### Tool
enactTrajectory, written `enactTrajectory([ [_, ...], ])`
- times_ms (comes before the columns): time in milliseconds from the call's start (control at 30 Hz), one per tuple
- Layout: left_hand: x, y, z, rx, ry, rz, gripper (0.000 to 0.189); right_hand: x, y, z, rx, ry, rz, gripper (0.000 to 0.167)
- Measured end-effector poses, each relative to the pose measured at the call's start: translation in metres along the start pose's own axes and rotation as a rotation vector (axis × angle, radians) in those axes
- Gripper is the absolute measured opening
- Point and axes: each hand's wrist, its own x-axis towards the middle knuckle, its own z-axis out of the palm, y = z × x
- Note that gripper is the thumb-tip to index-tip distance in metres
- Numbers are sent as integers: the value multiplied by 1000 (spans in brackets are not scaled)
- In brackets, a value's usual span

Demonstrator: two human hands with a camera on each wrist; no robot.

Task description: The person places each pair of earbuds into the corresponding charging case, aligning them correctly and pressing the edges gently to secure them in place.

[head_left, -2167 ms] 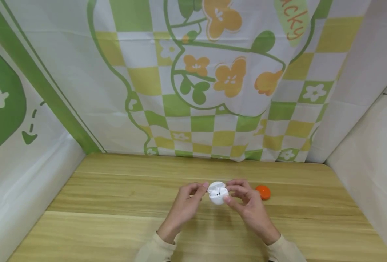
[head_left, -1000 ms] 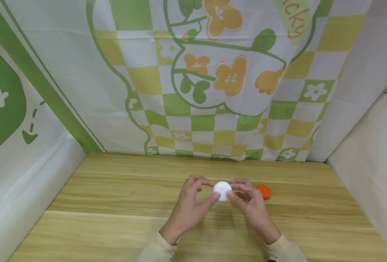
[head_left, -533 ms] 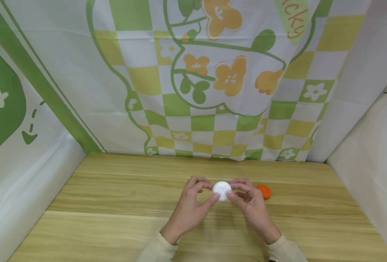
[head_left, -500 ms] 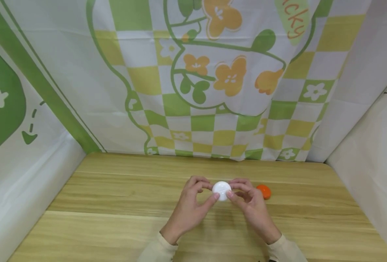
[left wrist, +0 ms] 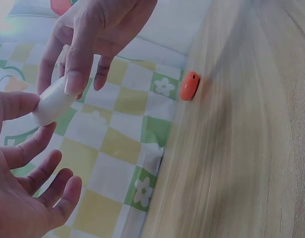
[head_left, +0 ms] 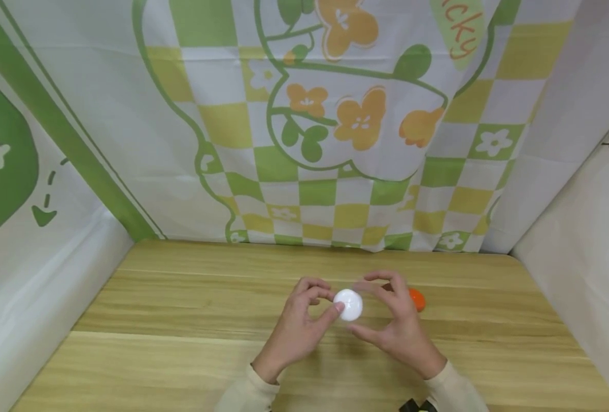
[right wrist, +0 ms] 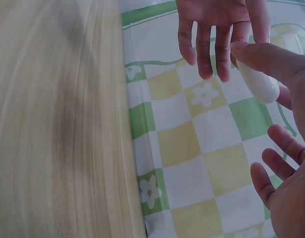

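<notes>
My left hand [head_left: 298,329] pinches a round white earbud case [head_left: 352,306] above the table, thumb on its face and fingers behind. The case's lid is down, so the earbuds are hidden. My right hand [head_left: 404,320] is spread around the case's right side in the head view, thumb and fingers apart, fingertips close to it and slightly blurred. In the left wrist view the case [left wrist: 52,108] lies edge-on between both hands. The right wrist view shows the right thumb overlapping part of the case [right wrist: 264,87].
Behind the right hand, a glossy orange rounded object [head_left: 418,300] rests on the wooden table [head_left: 181,303], partly covered in the head view. A small dark hole shows on it in the left wrist view. A patterned cloth [head_left: 317,191] hangs behind the table.
The case was open with earbuds inside; its lid came down and both hands pinched it. Since then my right thumb and fingers have spread off it, while the left hand keeps its pinch.
</notes>
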Motion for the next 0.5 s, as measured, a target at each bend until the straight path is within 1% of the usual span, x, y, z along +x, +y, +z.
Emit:
enactTrajectory([
  [100, 0, 0, 1, 13, -15, -17, 25, 1, -1, 1, -24, 4, -27, 65],
  [200, 0, 0, 1, 32, -31, -34, 27, 0, -1, 2, -31, 1, -14, 62],
  [300, 0, 0, 0, 60, -45, -48, 34, -1, 2, 2, -55, -4, 3, 62],
  [400, 0, -1, -5, 85, -38, -60, 41, -2, 10, 3, -115, -6, 52, 61],
  [500, 0, -1, -14, 114, -3, -68, 43, -1, 22, 3, -202, -31, 145, 56],
])
